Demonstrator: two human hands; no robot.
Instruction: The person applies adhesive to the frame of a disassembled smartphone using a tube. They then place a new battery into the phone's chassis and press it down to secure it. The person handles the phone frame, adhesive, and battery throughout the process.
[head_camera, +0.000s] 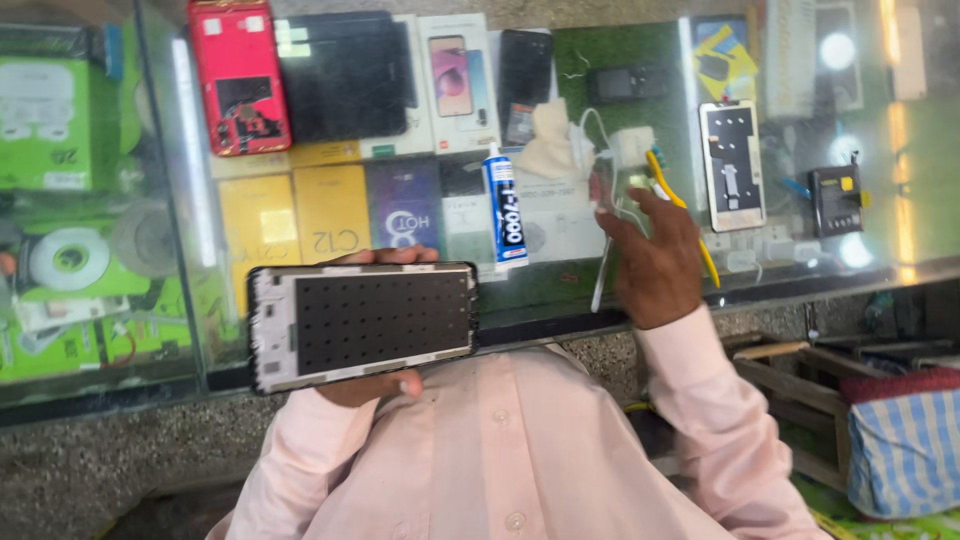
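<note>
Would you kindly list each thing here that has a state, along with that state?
Phone frame: bare, no screen fitted, held flat in the left hand.
Right hand: raised, gripping a thin metal tool.
Glue tube: capped, lying on the glass counter.
Red phone: back cover off, insides showing.
White phone frame: bare, lying flat.

On the glass worktop we note a red phone back, a glue tube lying flat, a second phone frame and a yellow-marked battery. Boxed goods sit beneath the glass.
</note>
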